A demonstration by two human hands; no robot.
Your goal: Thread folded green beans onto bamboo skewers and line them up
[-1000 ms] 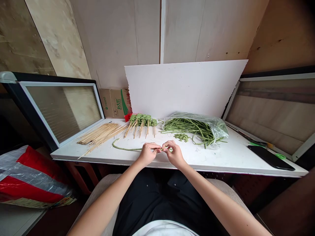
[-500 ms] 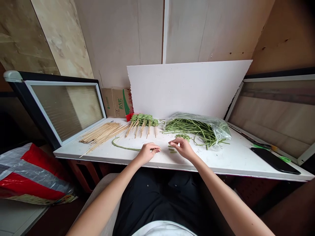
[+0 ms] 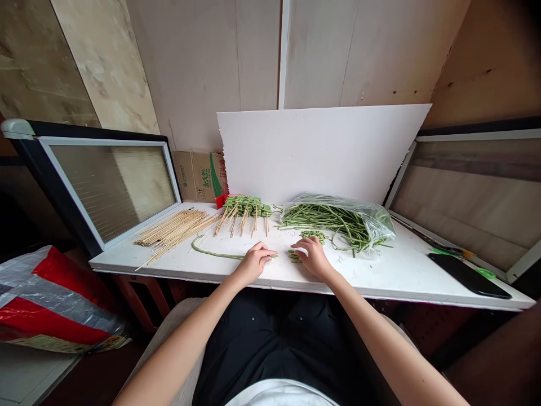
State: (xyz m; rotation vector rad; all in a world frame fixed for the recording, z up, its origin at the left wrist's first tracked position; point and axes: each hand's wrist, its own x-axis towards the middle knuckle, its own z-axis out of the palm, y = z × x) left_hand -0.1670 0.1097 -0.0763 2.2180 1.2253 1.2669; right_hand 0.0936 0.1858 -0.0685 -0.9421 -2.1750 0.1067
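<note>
trailing from left hand (image 3: 255,263): green bean (image 3: 220,255)

L hand (image 3: 253,264) w/ long bean (image 3: 217,255)

A pale panelled wall (image 3: 203,67) rises behind a white table (image 3: 380,276).

Forearms (image 3: 188,327) extend forward, hands (image 3: 252,265) apart, fingers (image 3: 305,243) curled.
</note>
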